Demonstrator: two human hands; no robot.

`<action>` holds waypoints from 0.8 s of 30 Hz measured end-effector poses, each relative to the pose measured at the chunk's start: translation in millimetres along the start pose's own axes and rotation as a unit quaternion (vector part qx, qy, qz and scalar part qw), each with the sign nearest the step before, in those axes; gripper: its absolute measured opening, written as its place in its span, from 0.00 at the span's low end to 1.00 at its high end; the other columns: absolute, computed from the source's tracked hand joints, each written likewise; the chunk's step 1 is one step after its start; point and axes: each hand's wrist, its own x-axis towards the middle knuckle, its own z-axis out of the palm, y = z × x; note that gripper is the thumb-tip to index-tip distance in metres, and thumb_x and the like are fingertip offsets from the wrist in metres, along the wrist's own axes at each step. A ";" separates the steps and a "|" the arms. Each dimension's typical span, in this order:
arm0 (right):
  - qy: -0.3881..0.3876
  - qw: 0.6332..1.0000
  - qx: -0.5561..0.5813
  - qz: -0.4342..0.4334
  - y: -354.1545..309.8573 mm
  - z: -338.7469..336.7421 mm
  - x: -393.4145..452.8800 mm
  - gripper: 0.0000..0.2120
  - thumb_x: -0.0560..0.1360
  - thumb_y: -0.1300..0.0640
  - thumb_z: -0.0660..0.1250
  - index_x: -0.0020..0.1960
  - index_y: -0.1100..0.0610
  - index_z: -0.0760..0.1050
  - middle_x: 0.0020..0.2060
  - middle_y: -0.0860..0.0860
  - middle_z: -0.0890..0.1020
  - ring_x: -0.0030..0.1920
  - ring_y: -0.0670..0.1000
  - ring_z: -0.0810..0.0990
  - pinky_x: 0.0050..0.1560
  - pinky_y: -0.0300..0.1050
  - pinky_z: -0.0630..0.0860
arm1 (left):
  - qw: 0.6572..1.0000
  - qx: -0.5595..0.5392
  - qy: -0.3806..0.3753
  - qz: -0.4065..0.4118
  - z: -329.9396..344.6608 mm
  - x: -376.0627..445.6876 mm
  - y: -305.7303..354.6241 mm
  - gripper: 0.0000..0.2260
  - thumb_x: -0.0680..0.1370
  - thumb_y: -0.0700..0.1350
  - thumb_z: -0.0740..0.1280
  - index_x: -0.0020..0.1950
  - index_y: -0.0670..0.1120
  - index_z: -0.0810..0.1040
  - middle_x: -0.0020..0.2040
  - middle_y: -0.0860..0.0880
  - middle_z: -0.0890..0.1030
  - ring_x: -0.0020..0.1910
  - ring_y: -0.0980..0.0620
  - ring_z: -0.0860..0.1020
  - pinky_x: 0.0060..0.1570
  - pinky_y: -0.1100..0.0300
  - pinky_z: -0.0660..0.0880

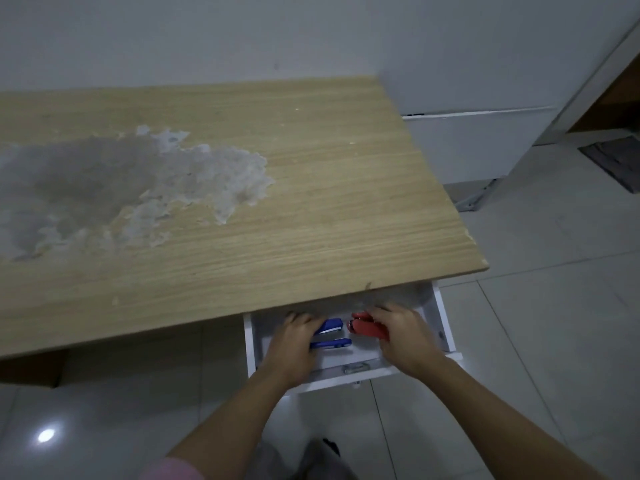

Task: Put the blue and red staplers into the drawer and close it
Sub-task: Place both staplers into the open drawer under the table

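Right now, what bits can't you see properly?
Head view only:
- Back of the drawer: hidden under the desk top.
- Blue stapler: near end covered by the left hand.
- Red stapler: partly covered by the right hand.
- Small metal item by the drawer front: too small to identify.

The scene was dim and flat, with a cool grey-green cast over the wall [207,32] and floor [554,306]. One small bright glare spot [46,435] shone on the glossy tiles at lower left, reflecting an overhead lamp. The desk [311,202] cast a soft shadow into the back of the drawer [438,306], and the space beneath the desk at left was dark. Detail was soft and smeary throughout. Both hands looked slightly blurred. Straight edges bowed toward the corners, showing wide-angle distortion.
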 end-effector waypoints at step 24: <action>-0.008 0.999 -0.042 -0.008 11.8 37.0 10.8 0.24 0.66 0.63 0.72 0.62 0.58 0.74 0.59 0.57 0.80 0.60 0.59 0.77 0.65 0.55 0.70 | 0.997 -0.058 -0.017 0.056 15.3 -8.3 0.8 0.19 0.76 0.48 0.64 0.66 0.48 0.70 0.65 0.49 0.74 0.64 0.51 0.68 0.62 0.59 0.66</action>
